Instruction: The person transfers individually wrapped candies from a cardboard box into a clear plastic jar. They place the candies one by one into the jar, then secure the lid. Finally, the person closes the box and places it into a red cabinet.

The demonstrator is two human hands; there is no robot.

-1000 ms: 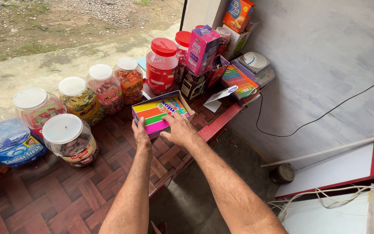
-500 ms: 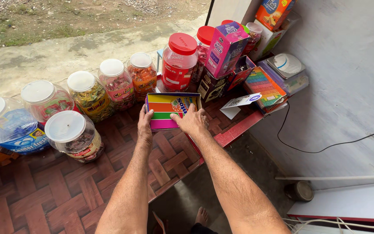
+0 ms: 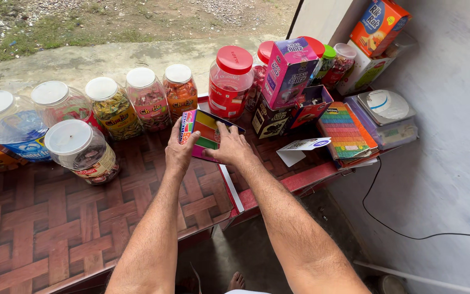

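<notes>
both hands hold a flat striped box (image 3: 209, 132), tipped up on its near edge over the middle of the bench (image 3: 39, 228). the left hand (image 3: 180, 149) grips the box's left end, thumb on its face and fingers curled behind. the right hand (image 3: 229, 148) lies spread over the box's lower right part, fingers flat on the coloured stripes, so the box sits between the two hands and just beyond them. its far corner points toward a red-lidded jar (image 3: 229, 81) standing close behind.

to the left, a row of white-lidded sweet jars (image 3: 148, 98) runs along the bench's far edge, and one more white-lidded jar (image 3: 80, 151) stands nearer, well to the left of the left hand. right of the box are a purple carton (image 3: 288, 73), a dark open carton (image 3: 270, 120) below it, and a white card (image 3: 300, 149) lying flat near the right hand. further right lie a flat pack with coloured rows (image 3: 344, 130) and a clear tub (image 3: 390, 117) with a lid. an orange carton (image 3: 379, 24) stands at the top right, against the grey wall (image 3: 452, 109).
</notes>
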